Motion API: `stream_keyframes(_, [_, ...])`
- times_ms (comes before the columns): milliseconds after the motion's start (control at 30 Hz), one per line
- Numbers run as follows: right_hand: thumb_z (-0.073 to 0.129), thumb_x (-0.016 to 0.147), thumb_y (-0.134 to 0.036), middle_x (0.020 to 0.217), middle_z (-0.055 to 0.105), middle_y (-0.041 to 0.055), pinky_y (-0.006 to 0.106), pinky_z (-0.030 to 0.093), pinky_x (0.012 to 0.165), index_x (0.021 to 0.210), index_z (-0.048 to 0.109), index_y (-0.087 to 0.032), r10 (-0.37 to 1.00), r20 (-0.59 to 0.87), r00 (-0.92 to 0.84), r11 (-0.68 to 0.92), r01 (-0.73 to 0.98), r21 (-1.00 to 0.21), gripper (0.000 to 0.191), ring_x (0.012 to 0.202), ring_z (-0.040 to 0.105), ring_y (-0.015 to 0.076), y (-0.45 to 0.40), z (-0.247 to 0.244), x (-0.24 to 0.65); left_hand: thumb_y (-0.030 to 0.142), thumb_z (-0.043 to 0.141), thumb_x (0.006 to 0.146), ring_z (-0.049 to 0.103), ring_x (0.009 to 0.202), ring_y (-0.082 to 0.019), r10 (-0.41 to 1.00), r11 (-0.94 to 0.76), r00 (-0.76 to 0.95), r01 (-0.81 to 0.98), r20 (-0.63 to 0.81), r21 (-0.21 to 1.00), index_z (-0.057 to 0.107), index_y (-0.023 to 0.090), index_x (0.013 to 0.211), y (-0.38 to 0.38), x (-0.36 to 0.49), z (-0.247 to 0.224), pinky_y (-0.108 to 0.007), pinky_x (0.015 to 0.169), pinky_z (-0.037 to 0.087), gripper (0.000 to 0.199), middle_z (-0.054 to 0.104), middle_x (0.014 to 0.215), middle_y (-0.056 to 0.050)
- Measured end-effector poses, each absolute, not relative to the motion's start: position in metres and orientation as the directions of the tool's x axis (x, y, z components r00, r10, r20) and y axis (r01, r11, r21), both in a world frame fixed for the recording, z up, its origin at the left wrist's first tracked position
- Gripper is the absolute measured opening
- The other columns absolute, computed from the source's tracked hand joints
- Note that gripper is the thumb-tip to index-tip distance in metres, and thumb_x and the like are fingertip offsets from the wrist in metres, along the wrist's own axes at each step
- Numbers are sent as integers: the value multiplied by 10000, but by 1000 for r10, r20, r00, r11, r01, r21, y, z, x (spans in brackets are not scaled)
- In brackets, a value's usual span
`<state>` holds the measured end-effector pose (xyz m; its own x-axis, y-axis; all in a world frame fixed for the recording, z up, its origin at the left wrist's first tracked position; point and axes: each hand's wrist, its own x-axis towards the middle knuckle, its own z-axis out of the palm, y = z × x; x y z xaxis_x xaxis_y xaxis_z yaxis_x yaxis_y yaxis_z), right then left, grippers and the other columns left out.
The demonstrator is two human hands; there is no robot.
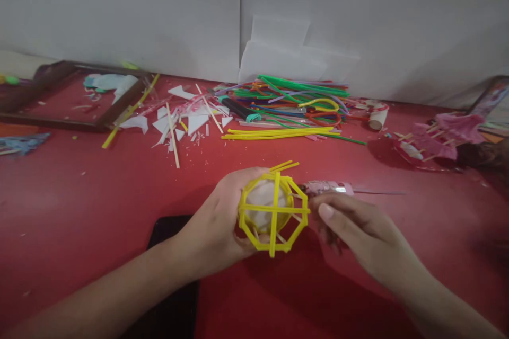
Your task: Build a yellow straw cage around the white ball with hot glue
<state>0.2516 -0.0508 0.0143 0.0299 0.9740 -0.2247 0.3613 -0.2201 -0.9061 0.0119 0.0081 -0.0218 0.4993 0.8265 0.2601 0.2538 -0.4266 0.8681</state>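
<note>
My left hand (222, 217) is wrapped round the left side of a yellow octagonal frame (274, 211), which has crossed strips over its front and a pale round core behind them. Thin wooden sticks show inside it, and two yellow ends poke out at its top. Just right of the frame, my right hand (350, 220) has its thumb and fingers pressed together near the end of the horizontal strip. Whatever lies between those fingertips is too small to make out. Beyond the right fingers lies a pink-handled tool (328, 187) with a thin metal shaft.
Colourful strips (286, 98) and yellow strips (278, 133) lie at the back, with white scraps (196, 122) and wooden sticks to their left. A brown frame (63, 122) stands far left, a pink stick model (441, 135) right. A black flat object (167, 296) lies under my left forearm.
</note>
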Motion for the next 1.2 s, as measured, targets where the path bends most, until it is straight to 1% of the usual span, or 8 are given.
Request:
stream_keyframes(133, [749, 770, -684, 516, 564, -43, 183, 372, 383, 839, 661, -194, 873, -486, -24, -487, -8, -874, 502, 413, 477, 73, -56, -1, 239, 440, 889, 701, 679, 1135, -329, 780, -440, 590, 278, 210, 854, 469, 236, 1411, 4, 11, -19, -530, 1073, 542, 850, 634, 1315, -126])
stream_keyframes(367, [791, 742, -660, 503, 575, -32, 168, 351, 364, 658, 581, -183, 823, -555, -122, -567, -105, -817, 528, 392, 474, 56, -59, -10, 243, 702, 933, 476, 569, 1319, -411, 745, -352, 664, 309, 64, 883, 324, 227, 1494, 2, -3, -21, -561, 1119, 490, 1278, 529, 1458, -196])
stream_keyframes(433, [801, 723, -668, 495, 574, -31, 172, 344, 364, 651, 587, -179, 818, -556, -149, -572, -113, -812, 538, 390, 473, 57, -59, -8, 243, 758, 821, 641, 603, 1248, -345, 772, -357, 624, 273, 118, 893, 380, 217, 1433, 4, -7, -18, -480, 1056, 529, 1056, 562, 1393, -164])
stream_keyframes(500, [824, 699, -661, 485, 567, -39, 170, 343, 382, 663, 606, -173, 812, -567, -138, -581, -103, -807, 535, 393, 465, 48, -60, -5, 243, 642, 488, 987, 644, 962, -208, 855, -294, 508, 308, 105, 905, 553, 204, 1151, 6, -9, -12, -323, 835, 560, 472, 643, 1051, -63])
stream_keyframes(533, [835, 689, -656, 482, 566, -43, 168, 343, 396, 673, 619, -169, 810, -573, -125, -584, -90, -807, 533, 397, 459, 41, -60, -3, 242, 564, 367, 1051, 590, 776, -157, 894, -244, 443, 354, 68, 903, 566, 199, 941, 8, -8, -8, -265, 702, 516, 430, 596, 840, -13])
stream_keyframes(667, [838, 678, -663, 464, 553, -49, 165, 315, 423, 686, 647, -159, 806, -583, -97, -588, -23, -809, 539, 404, 434, 25, -58, 4, 242, 425, 437, 1007, 412, 563, -98, 871, -207, 490, 407, -22, 890, 505, 187, 659, 11, -4, 3, -208, 509, 349, 427, 467, 616, 39])
stream_keyframes(967, [830, 726, -595, 480, 552, -50, 176, 314, 417, 695, 644, -177, 814, -581, -22, -581, -34, -813, 458, 429, 434, 42, -56, 2, 244, 480, 593, 841, 476, 524, -98, 847, 39, 451, 477, -283, 878, 610, 171, 666, 8, 2, 8, -187, 470, 351, 356, 552, 577, 20])
stream_keyframes(1200, [837, 728, -569, 490, 549, -51, 178, 320, 428, 693, 633, -184, 811, -584, 1, -583, -68, -810, 438, 449, 451, 49, -57, 5, 243, 501, 599, 846, 495, 512, -100, 804, 60, 488, 500, -338, 864, 613, 168, 640, 7, 2, 13, -188, 468, 340, 391, 585, 565, 7])
